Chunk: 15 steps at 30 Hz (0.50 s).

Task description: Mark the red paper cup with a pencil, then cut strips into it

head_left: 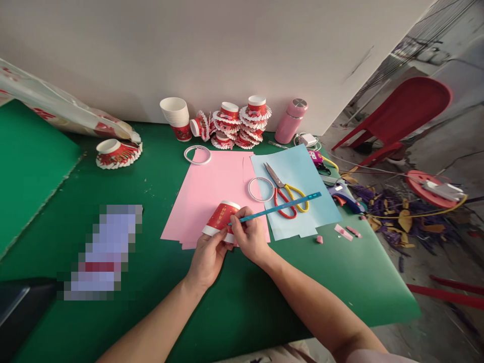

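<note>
A red paper cup (pixel 221 217) with white bands lies tilted in my left hand (pixel 207 259), whose fingers wrap round its lower side. My right hand (pixel 249 234) pinches a long blue pencil (pixel 282 207), its lower end at the cup's side and its other end pointing up to the right. Behind the hands lie pink paper sheets (pixel 212 181) and a light blue sheet (pixel 321 201). Scissors (pixel 279 176) with red and yellow handles rest on the blue sheet. A white ring (pixel 249 187) lies across both papers.
Along the wall stand stacked cups (pixel 175 113), fringed red cups (pixel 257 121) and a pink bottle (pixel 290 121). Another fringed cup (pixel 117 154) sits at left. A tape roll (pixel 197 155) lies behind the pink sheets. A glue gun (pixel 346 196) and cables are at right.
</note>
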Available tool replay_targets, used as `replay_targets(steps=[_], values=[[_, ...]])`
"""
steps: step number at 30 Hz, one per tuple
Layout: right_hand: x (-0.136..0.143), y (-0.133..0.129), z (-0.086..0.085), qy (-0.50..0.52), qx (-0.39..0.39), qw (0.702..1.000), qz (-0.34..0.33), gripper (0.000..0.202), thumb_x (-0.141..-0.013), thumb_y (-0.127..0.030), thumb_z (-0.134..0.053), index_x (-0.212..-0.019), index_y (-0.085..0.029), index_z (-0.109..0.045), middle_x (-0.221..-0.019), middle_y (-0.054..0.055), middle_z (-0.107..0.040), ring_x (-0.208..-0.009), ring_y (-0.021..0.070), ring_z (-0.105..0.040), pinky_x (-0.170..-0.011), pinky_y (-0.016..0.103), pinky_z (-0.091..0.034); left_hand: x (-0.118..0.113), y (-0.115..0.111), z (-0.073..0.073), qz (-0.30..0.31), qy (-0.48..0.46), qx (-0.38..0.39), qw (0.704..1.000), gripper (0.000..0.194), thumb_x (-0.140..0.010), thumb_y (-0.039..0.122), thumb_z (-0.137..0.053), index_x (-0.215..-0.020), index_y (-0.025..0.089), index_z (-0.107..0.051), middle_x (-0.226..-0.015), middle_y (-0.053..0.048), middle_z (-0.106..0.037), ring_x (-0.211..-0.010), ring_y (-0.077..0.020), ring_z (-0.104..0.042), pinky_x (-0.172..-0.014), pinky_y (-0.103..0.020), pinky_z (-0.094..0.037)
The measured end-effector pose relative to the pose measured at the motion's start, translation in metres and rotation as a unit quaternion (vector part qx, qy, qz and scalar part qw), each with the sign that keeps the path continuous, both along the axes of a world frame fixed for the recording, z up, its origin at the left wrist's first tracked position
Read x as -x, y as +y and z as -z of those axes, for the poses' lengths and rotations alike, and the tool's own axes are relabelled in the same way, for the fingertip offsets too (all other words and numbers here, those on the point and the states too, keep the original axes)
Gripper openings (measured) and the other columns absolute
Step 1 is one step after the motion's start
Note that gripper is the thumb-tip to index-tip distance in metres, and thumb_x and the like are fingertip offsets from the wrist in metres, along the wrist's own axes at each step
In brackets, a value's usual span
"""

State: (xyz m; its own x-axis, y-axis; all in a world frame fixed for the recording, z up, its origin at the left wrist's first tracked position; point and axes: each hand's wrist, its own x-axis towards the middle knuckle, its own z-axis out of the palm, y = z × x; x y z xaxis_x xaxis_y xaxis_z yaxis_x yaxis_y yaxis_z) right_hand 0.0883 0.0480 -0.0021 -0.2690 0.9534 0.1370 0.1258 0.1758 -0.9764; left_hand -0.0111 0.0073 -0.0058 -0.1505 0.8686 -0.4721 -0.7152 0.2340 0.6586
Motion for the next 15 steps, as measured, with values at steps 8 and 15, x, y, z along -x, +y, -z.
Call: replay_targets(steps=[8,15], values=[[-0.003,0.001,0.003,-0.004,-0.019,0.999,0.034,0.018,-0.085,-0.031,-0.048,-0.071,-0.023,-0.041,-0.05,-0.007,-0.042,-0.042,0.0099,-0.039,-0.041,0.022,-0.03,0.002,-0.001,0.001,0.007,0.0,-0.008,1.0,0.022,-0.058,0.027,-0.081,-0.071,0.013,-0.07,-0.064,-0.003,-0.064,-0.056,-0.0119,-0.055,-0.05,-0.022,-0.046],[-0.003,0.009,-0.011,0.253,-0.005,0.959,0.13,0.026,-0.088,-0.048,-0.054,-0.086,-0.022,-0.054,-0.049,-0.009,-0.037,-0.043,0.0094,-0.036,-0.045,0.022,-0.033,0.003,0.0,0.001,-0.005,0.007,0.0,1.0,0.021,-0.058,0.026,-0.08,-0.072,0.014,-0.07,-0.066,-0.003,-0.064,-0.057,-0.0123,-0.055,-0.048,-0.022,-0.044]])
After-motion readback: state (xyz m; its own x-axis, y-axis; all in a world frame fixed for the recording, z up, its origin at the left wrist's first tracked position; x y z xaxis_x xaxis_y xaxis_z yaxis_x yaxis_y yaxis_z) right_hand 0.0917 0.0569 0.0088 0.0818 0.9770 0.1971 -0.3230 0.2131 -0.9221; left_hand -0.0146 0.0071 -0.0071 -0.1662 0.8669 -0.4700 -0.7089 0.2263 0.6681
